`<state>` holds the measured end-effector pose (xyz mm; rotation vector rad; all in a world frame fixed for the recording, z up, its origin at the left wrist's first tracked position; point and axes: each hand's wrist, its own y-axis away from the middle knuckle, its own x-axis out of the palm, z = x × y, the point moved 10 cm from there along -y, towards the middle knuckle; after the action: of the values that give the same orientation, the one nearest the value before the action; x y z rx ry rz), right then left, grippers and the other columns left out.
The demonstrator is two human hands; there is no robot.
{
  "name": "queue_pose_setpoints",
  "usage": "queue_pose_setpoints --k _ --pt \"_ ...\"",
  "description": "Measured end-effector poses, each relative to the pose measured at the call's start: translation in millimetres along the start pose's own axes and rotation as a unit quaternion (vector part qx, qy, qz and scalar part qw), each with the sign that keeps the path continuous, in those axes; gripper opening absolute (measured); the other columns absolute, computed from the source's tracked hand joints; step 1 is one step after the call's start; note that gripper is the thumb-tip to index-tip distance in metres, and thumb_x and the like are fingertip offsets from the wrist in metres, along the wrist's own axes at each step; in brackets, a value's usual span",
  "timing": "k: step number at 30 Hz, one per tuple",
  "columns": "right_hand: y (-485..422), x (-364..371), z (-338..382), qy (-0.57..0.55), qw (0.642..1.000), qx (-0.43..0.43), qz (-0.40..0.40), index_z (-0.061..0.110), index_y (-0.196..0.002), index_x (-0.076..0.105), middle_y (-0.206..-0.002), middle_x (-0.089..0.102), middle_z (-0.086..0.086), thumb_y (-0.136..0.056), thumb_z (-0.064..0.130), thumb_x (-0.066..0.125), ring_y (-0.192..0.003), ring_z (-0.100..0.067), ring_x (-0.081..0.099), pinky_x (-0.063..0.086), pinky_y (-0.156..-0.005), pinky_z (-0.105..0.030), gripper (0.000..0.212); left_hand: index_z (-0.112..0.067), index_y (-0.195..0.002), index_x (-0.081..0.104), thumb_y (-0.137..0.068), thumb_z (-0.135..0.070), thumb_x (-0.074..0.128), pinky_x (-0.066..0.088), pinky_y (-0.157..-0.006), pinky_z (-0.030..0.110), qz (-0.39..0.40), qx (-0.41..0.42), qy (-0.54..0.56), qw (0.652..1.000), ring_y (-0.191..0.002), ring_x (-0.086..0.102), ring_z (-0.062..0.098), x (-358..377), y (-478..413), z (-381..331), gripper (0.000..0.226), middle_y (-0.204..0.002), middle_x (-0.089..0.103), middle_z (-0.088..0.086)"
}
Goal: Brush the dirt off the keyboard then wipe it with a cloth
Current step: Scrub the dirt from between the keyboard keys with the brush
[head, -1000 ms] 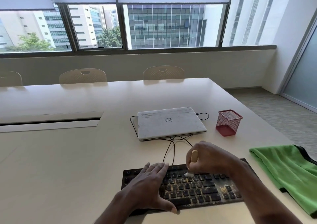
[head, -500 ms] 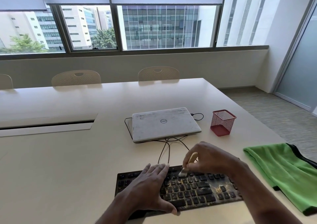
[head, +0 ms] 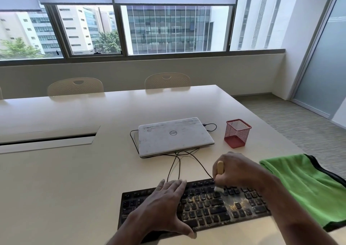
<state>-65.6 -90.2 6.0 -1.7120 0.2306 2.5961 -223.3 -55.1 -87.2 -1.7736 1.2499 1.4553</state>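
Yellow grit (head: 237,205) still on keyboard (head: 206,209), right-centre keys | right hand (head: 237,171) grips brush (head: 220,167), bristles shifted rightward along keyboard's top rows | left hand (head: 164,205) flat on keyboard's left half | green cloth (head: 303,186) right of keyboard, untouched; brushing unfinished.

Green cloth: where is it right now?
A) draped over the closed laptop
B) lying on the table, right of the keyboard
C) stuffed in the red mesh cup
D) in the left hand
B: the green cloth lies on the table right of the keyboard, while the right hand grips the brush and the left hand rests flat on the keys.
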Motion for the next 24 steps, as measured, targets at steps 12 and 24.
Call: queue_pose_setpoints --k 12,24 --pt "1 -22 3 -0.119 0.987 -0.002 -0.109 0.024 -0.075 0.077 -0.065 0.071 0.011 -0.083 0.017 0.072 -0.049 -0.002 0.053 0.039 -0.048 -0.016 0.012 -0.019 -0.162 -0.011 -0.065 -0.087 0.069 -0.009 -0.127 0.039 0.023 -0.037 0.008 0.999 -0.155 -0.002 0.009 -3 8 18 0.142 -0.171 0.001 -0.004" --pt "-15 39 118 -0.211 0.972 -0.085 -0.059 0.027 -0.084 0.075 -0.075 0.073 0.008 -0.088 0.032 0.076 -0.068 -0.002 0.068 0.052 -0.063 -0.015 0.006 -0.023 -0.163 -0.008 -0.056 -0.090 0.063 0.017 -0.124 0.037 0.055 -0.162 0.068 0.983 -0.147 0.029 0.019 -18 65 79 0.144 -0.165 0.028 0.003"
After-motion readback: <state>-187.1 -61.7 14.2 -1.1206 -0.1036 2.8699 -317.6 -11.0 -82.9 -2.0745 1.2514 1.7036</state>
